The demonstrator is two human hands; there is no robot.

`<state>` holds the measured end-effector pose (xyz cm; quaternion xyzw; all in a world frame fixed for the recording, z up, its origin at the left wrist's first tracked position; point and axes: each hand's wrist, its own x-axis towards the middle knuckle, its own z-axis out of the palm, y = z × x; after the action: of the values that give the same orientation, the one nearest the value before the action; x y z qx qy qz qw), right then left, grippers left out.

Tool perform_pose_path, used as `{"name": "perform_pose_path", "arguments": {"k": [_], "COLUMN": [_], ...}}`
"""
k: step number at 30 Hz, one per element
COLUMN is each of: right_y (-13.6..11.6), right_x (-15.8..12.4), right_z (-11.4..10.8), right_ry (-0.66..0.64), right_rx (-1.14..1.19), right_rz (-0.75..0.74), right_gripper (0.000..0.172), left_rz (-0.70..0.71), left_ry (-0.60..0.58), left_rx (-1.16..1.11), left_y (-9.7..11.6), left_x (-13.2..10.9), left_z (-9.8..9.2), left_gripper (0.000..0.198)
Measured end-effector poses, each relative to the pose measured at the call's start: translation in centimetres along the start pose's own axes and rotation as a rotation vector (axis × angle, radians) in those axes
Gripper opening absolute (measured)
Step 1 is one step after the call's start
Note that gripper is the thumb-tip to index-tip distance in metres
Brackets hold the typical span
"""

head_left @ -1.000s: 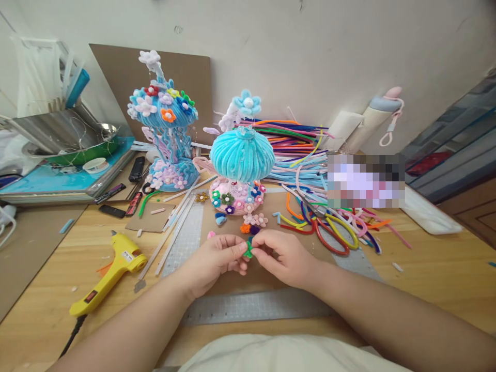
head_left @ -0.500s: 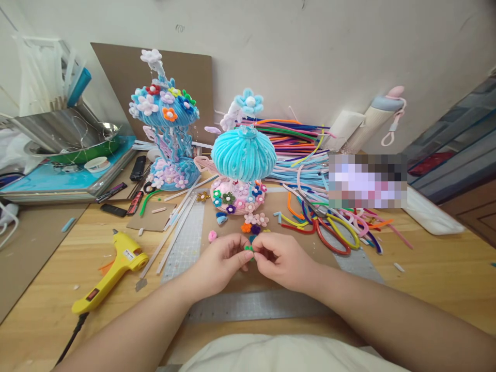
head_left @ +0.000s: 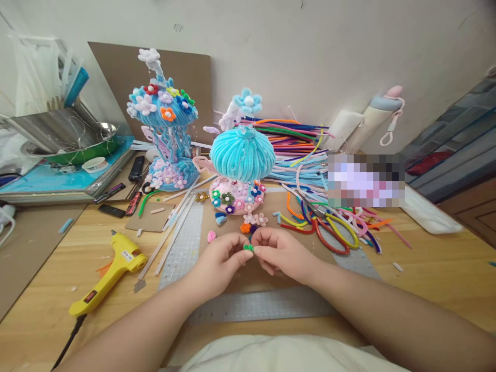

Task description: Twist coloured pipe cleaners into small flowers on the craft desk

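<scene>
Between the fingertips of both hands is a small green pipe-cleaner piece [head_left: 248, 248], bent into little loops. My left hand [head_left: 222, 258] pinches it from the left, and my right hand [head_left: 282, 254] grips it from the right; part of it is hidden by the fingers. Just beyond the hands lie an orange flower [head_left: 245, 228] and pale pink flowers [head_left: 261, 219]. Behind these stands a turquoise pipe-cleaner jellyfish [head_left: 242, 155] over a pink base [head_left: 236, 199] covered with small colourful flowers. A pink curled piece [head_left: 211, 236] rests left of my fingers.
A yellow glue gun [head_left: 112, 274] lies at the left. Red-and-yellow-handled scissors [head_left: 333, 235] lie at the right among pipe cleaners [head_left: 302, 168]. A second blue jellyfish [head_left: 163, 108] stands at the back left, near a metal pot [head_left: 62, 129]. Cardboard covers a grey cutting mat [head_left: 267, 305].
My right fingers have shifted slightly around the green piece, which now shows as small loops. The whole view has moved a little; the things on the table stay in place.
</scene>
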<state>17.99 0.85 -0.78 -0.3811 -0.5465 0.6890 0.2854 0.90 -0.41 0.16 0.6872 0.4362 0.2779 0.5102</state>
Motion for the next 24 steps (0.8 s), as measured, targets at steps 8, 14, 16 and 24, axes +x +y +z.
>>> {"name": "perform_pose_path", "arguments": {"k": [8,14,16,24], "right_y": [-0.6,-0.1,0.0,0.1], "right_x": [-0.6,-0.5,-0.5,-0.6], "right_z": [-0.3,-0.4,-0.3,-0.1], "right_ry": [0.043,0.082,0.093,0.123], "right_rx": [-0.377,-0.552,-0.567,-0.638], "right_rz": [-0.260,-0.339,-0.346,-0.385], "right_gripper": [0.004,0.008,0.009,0.010], "left_rz": [-0.164,-0.224,-0.223,-0.233], "left_ry": [-0.144,-0.196,-0.199,-0.203], "left_rx": [-0.542,-0.649,-0.649,-0.641], "left_y": [0.0,-0.1,-0.4,-1.0], "left_x": [0.2,0.1,0.2,0.1], "left_z": [-0.2,-0.1,0.0,0.1], "left_gripper": [0.022,0.025,0.025,0.025]}}
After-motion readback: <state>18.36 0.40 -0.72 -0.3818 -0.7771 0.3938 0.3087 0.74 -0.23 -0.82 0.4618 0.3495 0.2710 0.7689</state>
